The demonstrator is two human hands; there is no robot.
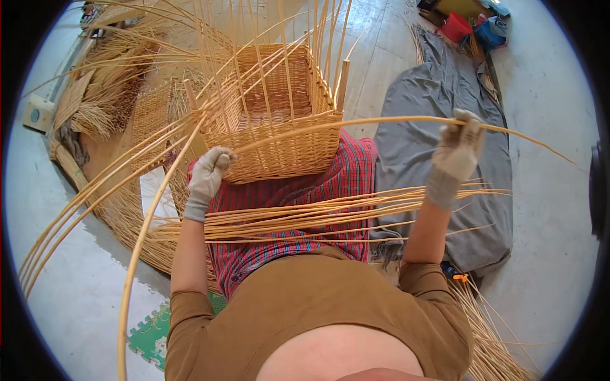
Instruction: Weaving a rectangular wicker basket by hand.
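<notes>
A single long wicker rod runs in a gentle arc between my gloved hands. My left hand is closed on its one end, at the front left of the basket. Farther right, my right hand grips the rod toward its thin tip, which sticks out past the fingers. Beyond the rod stands a rectangular wicker basket, its upright stakes rising from the walls. Several long rods fan out from its left corner. Across my lap lies a bundle of rods on a red checked cloth.
A grey cloth covers something long on the right. Loose wicker and woven pieces are heaped at the far left. More rods lie at the lower right. A red bucket stands at the far right, and a green foam mat at the lower left.
</notes>
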